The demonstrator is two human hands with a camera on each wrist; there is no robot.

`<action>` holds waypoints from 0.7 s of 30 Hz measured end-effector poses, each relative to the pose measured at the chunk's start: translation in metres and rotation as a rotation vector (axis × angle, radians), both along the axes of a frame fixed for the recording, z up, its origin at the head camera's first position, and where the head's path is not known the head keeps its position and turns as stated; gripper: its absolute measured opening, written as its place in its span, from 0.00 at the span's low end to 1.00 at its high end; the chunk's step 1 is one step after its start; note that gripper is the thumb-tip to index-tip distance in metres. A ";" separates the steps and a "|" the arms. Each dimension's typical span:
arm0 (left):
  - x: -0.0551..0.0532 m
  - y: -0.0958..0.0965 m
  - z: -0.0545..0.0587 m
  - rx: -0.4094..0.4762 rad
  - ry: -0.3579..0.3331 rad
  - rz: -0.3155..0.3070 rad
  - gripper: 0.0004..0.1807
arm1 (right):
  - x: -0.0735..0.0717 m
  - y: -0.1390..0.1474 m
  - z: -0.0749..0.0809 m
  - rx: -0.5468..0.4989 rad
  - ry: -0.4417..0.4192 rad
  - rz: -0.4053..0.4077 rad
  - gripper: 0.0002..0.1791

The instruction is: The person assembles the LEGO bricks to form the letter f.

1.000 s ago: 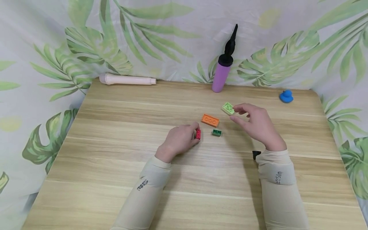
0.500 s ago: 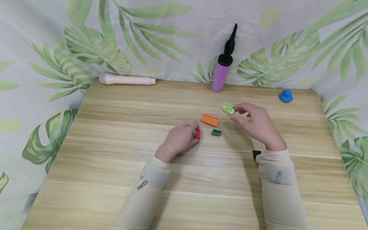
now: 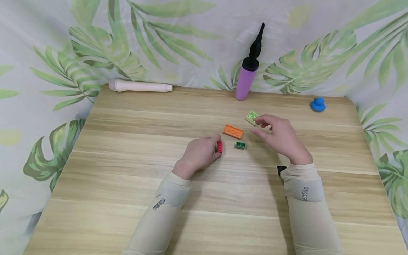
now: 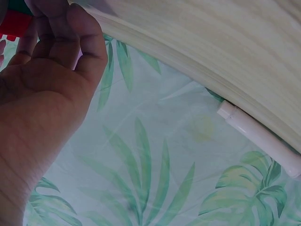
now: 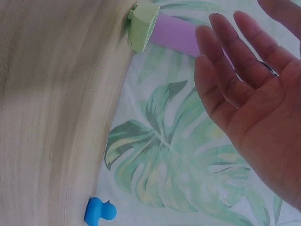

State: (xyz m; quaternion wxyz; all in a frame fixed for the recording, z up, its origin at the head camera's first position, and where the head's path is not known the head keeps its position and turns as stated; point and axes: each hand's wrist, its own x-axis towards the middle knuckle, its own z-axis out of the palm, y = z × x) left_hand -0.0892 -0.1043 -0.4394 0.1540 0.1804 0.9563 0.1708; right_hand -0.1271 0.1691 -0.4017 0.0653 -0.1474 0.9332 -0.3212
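In the head view, my left hand (image 3: 199,153) pinches a red toy brick (image 3: 220,147) between thumb and fingers at the middle of the table. The left wrist view shows only part of this red brick (image 4: 14,24), with green behind it. My right hand (image 3: 278,136) hovers with relaxed fingers beside a light green brick (image 3: 251,117), whose near end it covers in the head view. The right wrist view shows that brick (image 5: 142,27) apart from the fingers. An orange brick (image 3: 233,131) and a small dark green brick (image 3: 240,145) lie between the hands, undersides up.
Along the back of the wooden table (image 3: 127,212) are a pale pink microphone (image 3: 141,86), a purple pump (image 3: 245,83) with black top, and a blue duck (image 3: 318,104). A small black piece (image 3: 281,170) shows beside the right sleeve. Leaf-print cloth (image 3: 191,42) hangs behind.
My right hand has shifted slightly left, overlapping more of the light green brick in view. The left hand keeps its grip on the red brick. The head view has tilted a little.
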 end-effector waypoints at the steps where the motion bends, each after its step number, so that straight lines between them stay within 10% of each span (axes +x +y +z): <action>1: 0.000 0.000 0.001 0.001 0.000 0.000 0.12 | 0.000 0.001 0.000 -0.002 -0.002 -0.002 0.22; 21: 0.000 -0.003 0.000 -0.005 -0.036 0.010 0.12 | 0.002 0.011 0.044 -0.159 0.116 -0.116 0.24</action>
